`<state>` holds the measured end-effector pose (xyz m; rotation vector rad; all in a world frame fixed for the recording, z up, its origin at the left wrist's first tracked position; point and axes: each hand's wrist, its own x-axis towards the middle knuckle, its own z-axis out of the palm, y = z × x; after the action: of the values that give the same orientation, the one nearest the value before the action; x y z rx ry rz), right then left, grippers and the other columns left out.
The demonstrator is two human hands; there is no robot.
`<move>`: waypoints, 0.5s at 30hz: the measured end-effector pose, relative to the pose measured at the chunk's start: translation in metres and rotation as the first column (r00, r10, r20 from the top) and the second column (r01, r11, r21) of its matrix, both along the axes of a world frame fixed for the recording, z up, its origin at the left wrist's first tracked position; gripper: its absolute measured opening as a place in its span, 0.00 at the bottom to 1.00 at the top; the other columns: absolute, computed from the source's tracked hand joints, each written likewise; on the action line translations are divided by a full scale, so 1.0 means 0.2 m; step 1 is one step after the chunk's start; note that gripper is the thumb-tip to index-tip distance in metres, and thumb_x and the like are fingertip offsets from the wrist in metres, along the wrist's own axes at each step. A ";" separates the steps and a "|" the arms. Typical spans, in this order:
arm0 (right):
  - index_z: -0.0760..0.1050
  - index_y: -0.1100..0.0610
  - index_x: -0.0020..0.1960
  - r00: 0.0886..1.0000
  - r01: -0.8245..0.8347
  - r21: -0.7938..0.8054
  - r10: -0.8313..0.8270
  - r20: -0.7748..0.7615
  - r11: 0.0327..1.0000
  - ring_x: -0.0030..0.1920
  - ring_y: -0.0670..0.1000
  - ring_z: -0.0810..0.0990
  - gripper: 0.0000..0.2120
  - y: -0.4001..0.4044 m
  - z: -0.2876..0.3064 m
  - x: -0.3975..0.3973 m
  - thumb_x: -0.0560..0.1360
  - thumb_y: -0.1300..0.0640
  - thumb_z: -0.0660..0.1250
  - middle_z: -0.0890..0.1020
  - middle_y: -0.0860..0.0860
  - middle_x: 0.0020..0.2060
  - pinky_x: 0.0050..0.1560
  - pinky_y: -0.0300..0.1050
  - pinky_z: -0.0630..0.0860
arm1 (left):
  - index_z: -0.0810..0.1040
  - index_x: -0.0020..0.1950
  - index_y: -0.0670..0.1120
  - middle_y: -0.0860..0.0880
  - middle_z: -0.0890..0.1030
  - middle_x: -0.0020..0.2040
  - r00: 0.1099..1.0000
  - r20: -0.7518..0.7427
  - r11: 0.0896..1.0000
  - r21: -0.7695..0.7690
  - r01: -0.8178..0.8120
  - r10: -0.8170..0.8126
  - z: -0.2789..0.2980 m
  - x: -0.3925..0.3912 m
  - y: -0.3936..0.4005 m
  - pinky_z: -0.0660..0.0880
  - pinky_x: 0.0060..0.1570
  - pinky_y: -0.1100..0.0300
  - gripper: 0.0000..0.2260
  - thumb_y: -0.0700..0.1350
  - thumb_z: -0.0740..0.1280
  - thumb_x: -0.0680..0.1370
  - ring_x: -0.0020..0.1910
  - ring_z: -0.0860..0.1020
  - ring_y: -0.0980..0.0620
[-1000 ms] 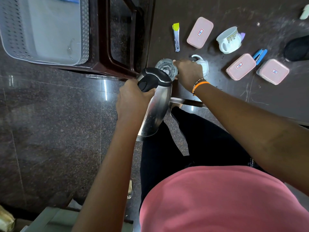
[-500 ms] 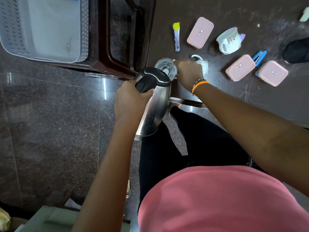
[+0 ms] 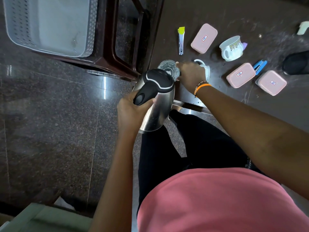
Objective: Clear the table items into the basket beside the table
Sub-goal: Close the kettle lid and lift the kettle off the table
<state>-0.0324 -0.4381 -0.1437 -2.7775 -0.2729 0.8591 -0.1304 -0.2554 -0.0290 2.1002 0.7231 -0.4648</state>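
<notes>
Left hand (image 3: 132, 113) has its grip wrapped on the black handle of the steel kettle (image 3: 157, 104), carried off the worktop (image 3: 234, 12) edge, long axis tilted, lid end toward 12 o'clock. Right hand (image 3: 190, 72) pinches the clear glass (image 3: 168, 68) near the worktop's front-left corner. Basket (image 3: 50, 25) sits at about 10 o'clock from the kettle, well apart, on a brown stool (image 3: 107, 59). Left hand is nearer, so the kettle likely goes first; the glass has to cross over behind it.

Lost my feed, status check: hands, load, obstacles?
Left hand grips kettle handle, off table. Right hand grips glass at table edge. Basket left; chair frame around it.
</notes>
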 end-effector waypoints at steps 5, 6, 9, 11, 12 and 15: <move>0.71 0.56 0.65 0.999 -0.028 -0.027 0.029 0.033 0.999 0.55 0.64 0.80 0.21 0.00 0.00 -0.01 0.73 0.58 0.68 0.79 0.59 0.56 0.52 0.55 0.77 | 0.82 0.53 0.55 0.59 0.83 0.39 0.994 0.078 0.991 -0.119 -0.061 0.071 0.01 -0.09 -0.01 0.78 0.42 0.67 0.18 0.46 0.78 0.64 0.39 0.81 0.63; 0.71 0.56 0.64 0.999 -0.030 -0.029 0.032 0.040 0.999 0.54 0.63 0.80 0.20 0.00 0.00 -0.01 0.73 0.58 0.68 0.80 0.59 0.55 0.52 0.54 0.76 | 0.82 0.54 0.54 0.61 0.84 0.40 0.991 0.098 0.989 -0.130 -0.075 0.089 0.02 -0.11 -0.01 0.77 0.43 0.69 0.19 0.45 0.78 0.64 0.40 0.81 0.64; 0.74 0.55 0.59 0.995 -0.030 -0.040 0.033 0.092 0.999 0.52 0.62 0.82 0.13 0.01 0.01 -0.02 0.75 0.56 0.65 0.81 0.57 0.53 0.51 0.53 0.76 | 0.82 0.56 0.50 0.61 0.85 0.42 0.972 0.154 0.974 -0.168 -0.151 0.177 0.03 -0.15 0.01 0.77 0.45 0.69 0.21 0.43 0.78 0.65 0.44 0.82 0.63; 0.74 0.56 0.57 0.996 -0.031 -0.034 0.034 0.088 0.999 0.52 0.62 0.82 0.11 0.02 0.03 -0.02 0.76 0.55 0.64 0.81 0.57 0.53 0.50 0.53 0.77 | 0.82 0.56 0.49 0.62 0.84 0.41 0.952 0.190 0.958 -0.209 -0.198 0.238 0.04 -0.17 0.02 0.75 0.44 0.72 0.20 0.42 0.78 0.65 0.43 0.81 0.65; 0.74 0.57 0.57 0.997 -0.026 -0.028 0.028 0.077 0.999 0.52 0.62 0.81 0.12 0.02 0.04 -0.02 0.75 0.55 0.65 0.80 0.58 0.53 0.49 0.53 0.77 | 0.82 0.56 0.49 0.62 0.84 0.41 0.941 0.206 0.949 -0.225 -0.221 0.268 0.06 -0.18 0.03 0.75 0.43 0.72 0.20 0.43 0.77 0.65 0.42 0.81 0.66; 0.74 0.59 0.57 0.996 0.018 0.005 -0.019 0.087 1.000 0.54 0.64 0.79 0.15 0.05 0.08 0.00 0.73 0.55 0.68 0.79 0.59 0.56 0.48 0.54 0.76 | 0.82 0.55 0.49 0.61 0.84 0.40 0.899 0.250 0.916 -0.274 -0.292 0.361 0.10 -0.18 0.07 0.75 0.43 0.71 0.19 0.42 0.77 0.65 0.41 0.81 0.66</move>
<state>-0.0332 -0.4275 -0.1277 -2.8128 -0.2630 0.7337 -0.1664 -0.2407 -0.0097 1.7339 0.7863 -0.0388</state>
